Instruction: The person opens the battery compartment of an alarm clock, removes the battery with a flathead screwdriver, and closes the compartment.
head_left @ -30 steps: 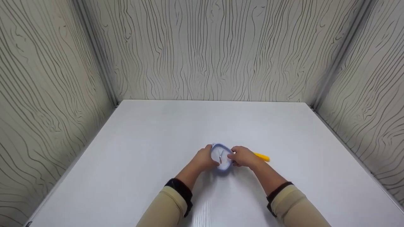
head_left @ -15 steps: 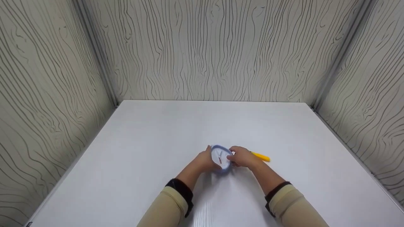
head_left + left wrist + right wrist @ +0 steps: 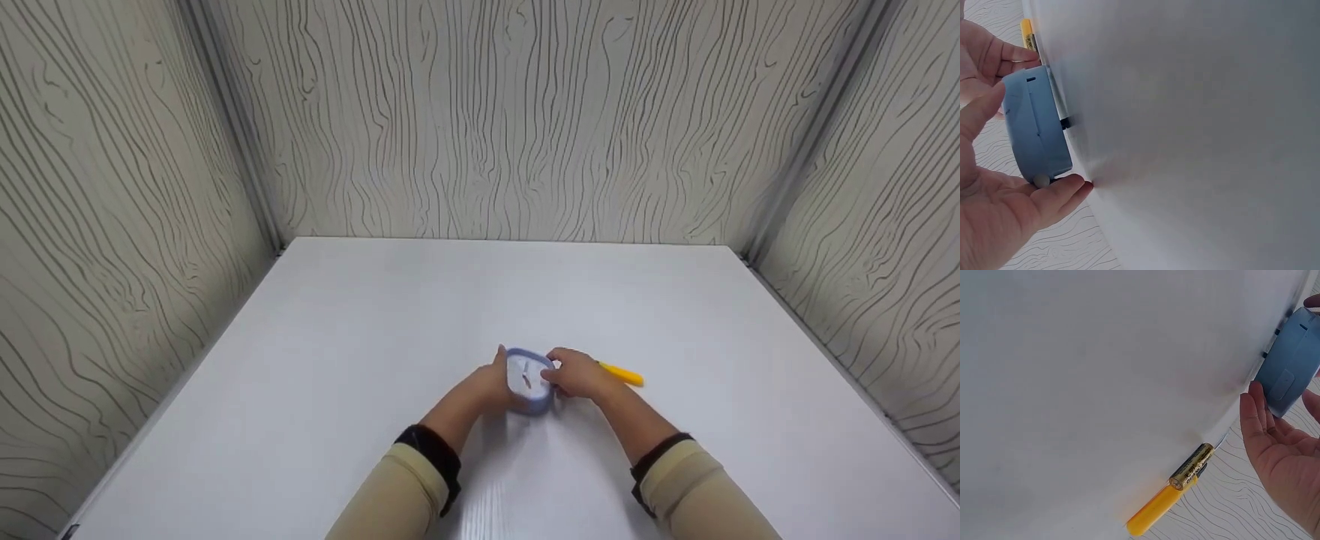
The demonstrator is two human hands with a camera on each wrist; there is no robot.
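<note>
Just left of the frame's centre, low down, the left hand [image 3: 486, 386] cups the side of a small blue clock [image 3: 528, 379], thumb and fingers curled round its casing. The clock stands on edge on the white table [image 3: 375, 330], its white face tipped up. Right of it, the right hand [image 3: 577, 373] grasps the opposite side. Further right, just beyond that hand, a yellow marker [image 3: 621, 374] lies on the table with a battery [image 3: 1190, 467] touching it
</note>
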